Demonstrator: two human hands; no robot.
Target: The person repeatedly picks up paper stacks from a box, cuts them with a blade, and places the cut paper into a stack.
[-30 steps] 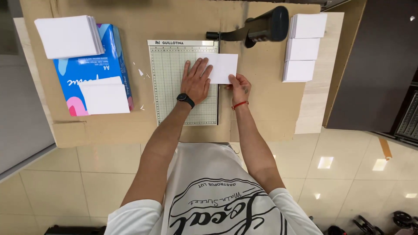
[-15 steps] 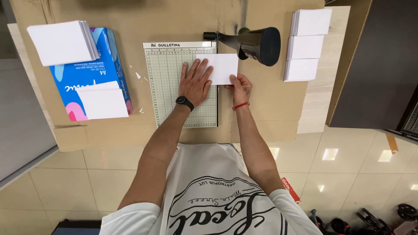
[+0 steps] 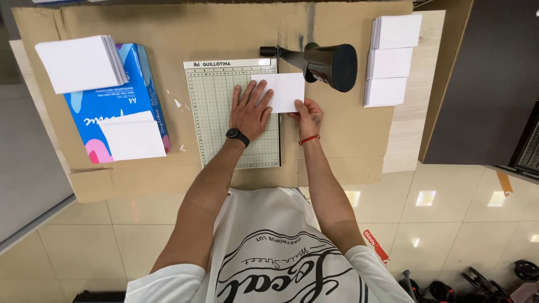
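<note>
Both hands are down on the cutter: the left hand [image 3: 251, 110] lies flat, fingers spread, pressing a white sheet of paper [image 3: 285, 91] onto the gridded board of the paper guillotine [image 3: 222, 112], while the right hand [image 3: 308, 116] pinches the sheet's lower right edge between thumb and fingers. Against half a second ago, the hands and sheet sit just as they did, and the black handle [image 3: 331, 66] of the cutting arm is still raised, its round end hanging over the sheet's upper right corner. That sheet is plain, white and rectangular, lying flat, its left part on the green grid and its right part jutting past the board's cutting edge over the brown cardboard [image 3: 168, 28] that covers the table. To the left, just off the board, a blue ream of paper [image 3: 118, 104] carries a white stack [image 3: 78, 62] at its top and a loose white sheet at its bottom. To the right, three small stacks of cut white cards [image 3: 390, 62] stand in a column near the cardboard's edge. Bare cardboard shows between the board and those stacks, and below the board toward the person.
</note>
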